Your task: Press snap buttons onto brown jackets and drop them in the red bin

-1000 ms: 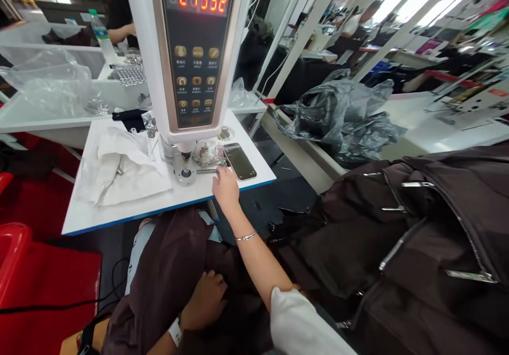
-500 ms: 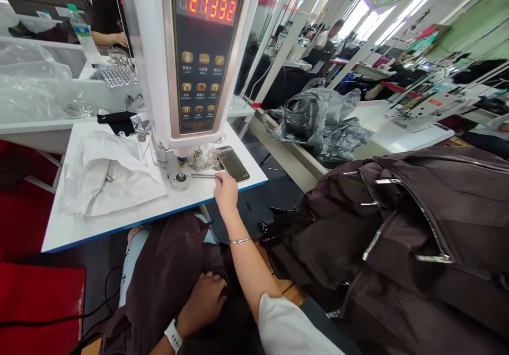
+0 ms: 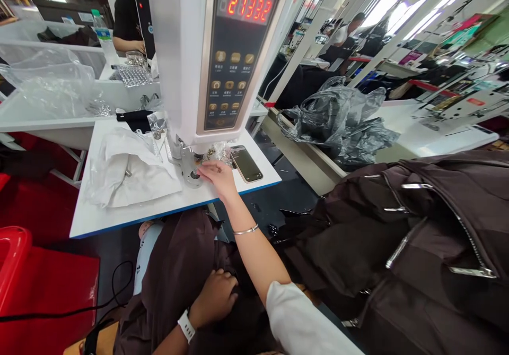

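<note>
My right hand [image 3: 218, 179], with a silver bangle on the wrist, reaches to the lower die [image 3: 193, 177] of a white snap-fastening machine [image 3: 186, 58]. Its thumb and fingertips are pinched together beside the die. Whatever is between them is too small or hidden to make out. My left hand [image 3: 217, 296], wearing a white watch, lies on a dark brown garment [image 3: 175, 270] spread over my lap. Its fingers are curled into the cloth and the tips are hidden. Red digits glow on the machine's panel [image 3: 243, 52].
A phone [image 3: 246, 164] and a small clear bag of metal parts [image 3: 218, 152] lie right of the die. A white bag [image 3: 131, 177] covers the table's left part. Brown garments with zips [image 3: 397, 238] are heaped at right. A red bin [image 3: 51, 286] stands lower left.
My right hand has moved left from the coiled spring it pinched beside the die, up to the die itself. The spring no longer shows. The view has shifted left; my left hand stays on the garment.
</note>
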`<state>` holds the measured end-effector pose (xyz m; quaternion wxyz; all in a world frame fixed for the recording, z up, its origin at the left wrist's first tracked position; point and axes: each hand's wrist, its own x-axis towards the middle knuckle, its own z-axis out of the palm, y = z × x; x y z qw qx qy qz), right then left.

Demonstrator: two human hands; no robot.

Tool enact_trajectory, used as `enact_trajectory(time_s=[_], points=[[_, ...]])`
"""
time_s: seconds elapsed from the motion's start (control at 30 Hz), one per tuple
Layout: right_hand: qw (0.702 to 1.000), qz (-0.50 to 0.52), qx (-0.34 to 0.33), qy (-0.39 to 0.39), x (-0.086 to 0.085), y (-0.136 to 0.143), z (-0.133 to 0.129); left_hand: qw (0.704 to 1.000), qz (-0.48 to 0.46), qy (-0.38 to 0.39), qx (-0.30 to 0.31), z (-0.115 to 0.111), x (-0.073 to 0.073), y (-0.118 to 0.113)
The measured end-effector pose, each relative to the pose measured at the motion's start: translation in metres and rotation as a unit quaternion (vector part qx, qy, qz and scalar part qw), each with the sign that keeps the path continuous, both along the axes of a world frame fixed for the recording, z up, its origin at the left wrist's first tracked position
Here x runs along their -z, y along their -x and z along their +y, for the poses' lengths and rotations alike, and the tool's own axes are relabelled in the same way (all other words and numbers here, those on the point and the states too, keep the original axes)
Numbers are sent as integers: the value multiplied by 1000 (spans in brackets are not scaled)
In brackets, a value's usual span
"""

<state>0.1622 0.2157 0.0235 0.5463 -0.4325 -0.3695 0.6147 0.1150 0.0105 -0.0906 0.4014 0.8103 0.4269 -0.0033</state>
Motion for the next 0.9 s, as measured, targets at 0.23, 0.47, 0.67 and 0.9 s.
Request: enact_trajectory(time_s=[0.23,0.47,0.67,0.9], points=[[990,131,-17,40,-5,11,2,1000,3,2,-4,-1,-1,2],[949,278,-28,143,-14,9,-14,1000,2,3,1,-2,0,2],[930,320,0,181,-20,12,-11,1000,7,2,13,-1,0,0],[915,332,22,229,-30,13,-13,1000,4,16,8,2,-1,-1]])
